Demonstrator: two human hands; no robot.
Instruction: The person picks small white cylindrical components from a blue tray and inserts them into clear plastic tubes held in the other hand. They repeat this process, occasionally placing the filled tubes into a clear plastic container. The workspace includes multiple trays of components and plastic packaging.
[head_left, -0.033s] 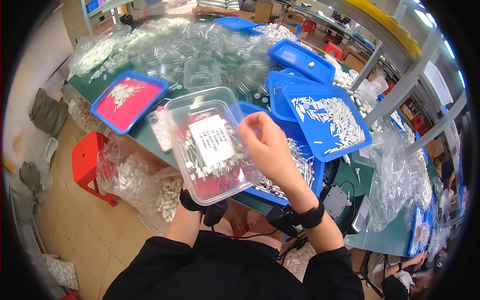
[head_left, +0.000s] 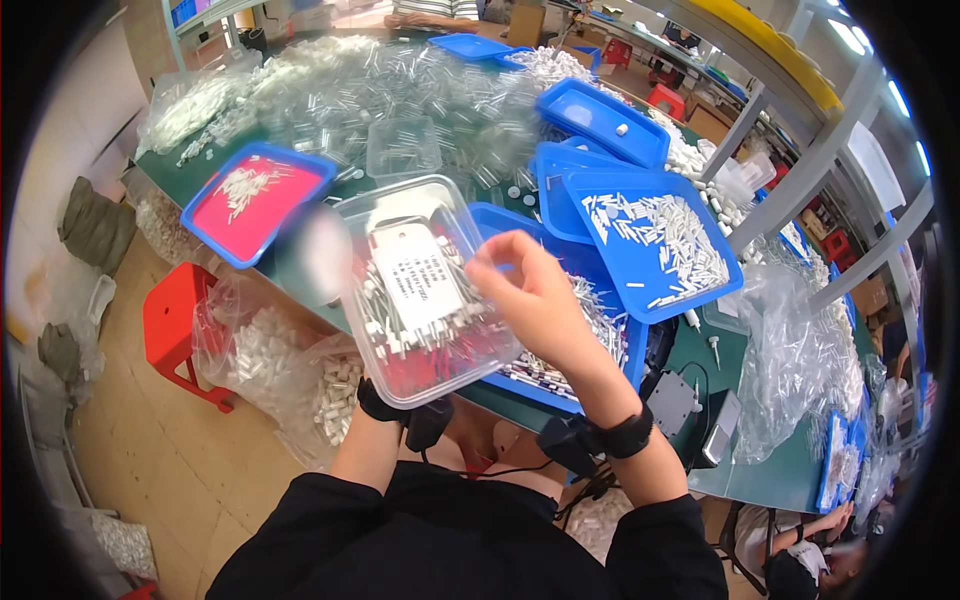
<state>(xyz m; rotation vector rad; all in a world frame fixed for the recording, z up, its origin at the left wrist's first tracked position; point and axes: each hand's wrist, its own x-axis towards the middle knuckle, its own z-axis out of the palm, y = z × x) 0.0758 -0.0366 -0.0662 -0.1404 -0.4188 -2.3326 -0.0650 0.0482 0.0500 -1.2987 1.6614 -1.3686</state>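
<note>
A clear plastic container point(head_left: 440, 380) is raised and tilted over the table's near edge. Inside, or seen through it, are many thin white and metal sticks point(head_left: 385, 330) and a white printed card point(head_left: 417, 272). My left hand is hidden behind the container, its wrist just below; it appears to support it from underneath. My right hand point(head_left: 530, 290) is at the container's right rim, thumb and fingers curled together; whether they pinch anything is unclear. Under my right hand lies a blue tray point(head_left: 630, 350) with similar sticks.
More blue trays point(head_left: 715, 290) with white pieces are at right; a blue-rimmed tray point(head_left: 235, 255) with a pink bottom is at left. Clear tubes point(head_left: 320, 100) are heaped behind. A red stool point(head_left: 170, 315), bags of white pieces point(head_left: 265, 345) and grey shelf posts point(head_left: 780, 215) flank the table.
My right hand has dipped slightly beside the rim. The container and the card have shifted a little; the card now looks more turned.
</note>
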